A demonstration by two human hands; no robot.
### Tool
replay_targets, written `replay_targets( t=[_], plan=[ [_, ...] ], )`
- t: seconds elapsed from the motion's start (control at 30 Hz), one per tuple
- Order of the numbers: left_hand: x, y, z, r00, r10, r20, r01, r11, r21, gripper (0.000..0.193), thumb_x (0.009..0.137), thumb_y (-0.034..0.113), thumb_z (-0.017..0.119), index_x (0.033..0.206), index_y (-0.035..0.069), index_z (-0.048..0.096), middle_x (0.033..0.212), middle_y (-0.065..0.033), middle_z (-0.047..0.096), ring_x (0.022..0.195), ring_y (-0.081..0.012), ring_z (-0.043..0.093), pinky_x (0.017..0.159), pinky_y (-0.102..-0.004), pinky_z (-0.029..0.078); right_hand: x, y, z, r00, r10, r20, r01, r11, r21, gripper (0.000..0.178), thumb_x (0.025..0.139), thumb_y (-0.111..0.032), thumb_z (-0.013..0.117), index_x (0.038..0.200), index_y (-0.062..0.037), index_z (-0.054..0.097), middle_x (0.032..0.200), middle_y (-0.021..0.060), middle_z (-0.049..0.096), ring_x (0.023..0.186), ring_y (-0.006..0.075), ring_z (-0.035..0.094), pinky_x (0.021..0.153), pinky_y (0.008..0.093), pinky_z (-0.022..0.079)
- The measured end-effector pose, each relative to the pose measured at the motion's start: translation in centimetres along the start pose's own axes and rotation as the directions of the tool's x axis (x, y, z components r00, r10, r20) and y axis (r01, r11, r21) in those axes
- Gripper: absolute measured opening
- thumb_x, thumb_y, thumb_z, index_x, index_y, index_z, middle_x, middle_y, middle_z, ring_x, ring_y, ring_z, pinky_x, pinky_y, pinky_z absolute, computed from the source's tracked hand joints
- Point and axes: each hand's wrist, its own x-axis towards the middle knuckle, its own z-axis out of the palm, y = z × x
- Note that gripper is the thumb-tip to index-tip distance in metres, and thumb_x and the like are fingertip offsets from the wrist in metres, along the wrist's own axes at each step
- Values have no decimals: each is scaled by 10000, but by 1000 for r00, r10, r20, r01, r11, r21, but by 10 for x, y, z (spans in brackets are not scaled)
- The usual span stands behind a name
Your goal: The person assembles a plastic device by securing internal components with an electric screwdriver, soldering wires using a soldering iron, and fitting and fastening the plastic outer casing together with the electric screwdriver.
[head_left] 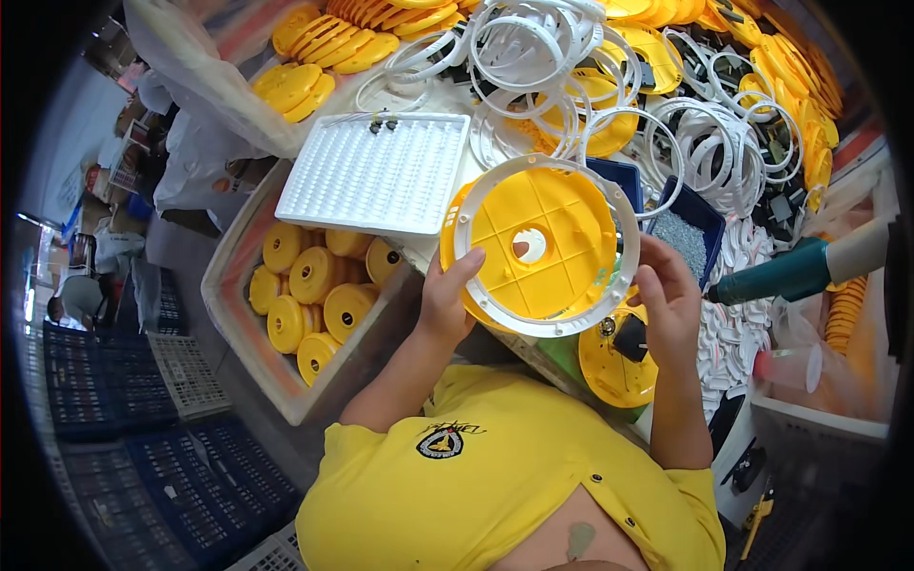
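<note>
My left hand [447, 295] is closed on the left edge of a round yellow plastic disc [490, 228] and a white plastic ring [552, 328]. The ring lies in front of the disc, not quite lined up with it. The disc has ribs on this face and a hole in its middle, with a fingertip showing through it. On the right side, my right hand [671, 290] grips the ring's rim between thumb and fingers. Just below the ring, another yellow round part [609, 371] with a black piece on it lies on the bench.
White rings [519, 48] and yellow discs [352, 48] heap at the back. A white ridged tray [376, 171] stands left of my hands, above a bin [314, 404] of yellow spools [314, 276]. Right are a blue box of small screws [681, 238], a teal power screwdriver [781, 276] and white parts [728, 343].
</note>
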Motion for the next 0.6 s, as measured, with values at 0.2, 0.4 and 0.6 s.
replay_targets(
  t=[0.2,0.4,0.6],
  plan=[
    [-9,-7,-11,992,123,39,-126,989,78,579,1028,272,527,1499,-18,357,1456,-177,496,1323,-279,526,1110,-423,433,10,-9,12,973,-221,-70,174,893,-414,252,964,-40,654,1203,40,651,757,-28,613,637,15,517,570,178,394],
    [-12,3,-1,996,-9,84,8,1000,10,872,1010,681,327,1545,-8,298,1539,-188,413,1397,-308,450,1155,-449,381,23,-21,1,917,-399,-26,350,832,-430,191,956,-6,646,1135,35,700,758,-26,629,632,8,516,550,181,397],
    [-13,-3,5,996,19,84,-20,1000,9,896,1004,692,324,1536,-29,303,1534,-194,422,1382,-309,467,1142,-438,397,27,-20,5,884,-459,89,434,734,-522,203,901,14,687,1101,23,722,791,100,709,577,90,587,548,229,456]
  ],
)
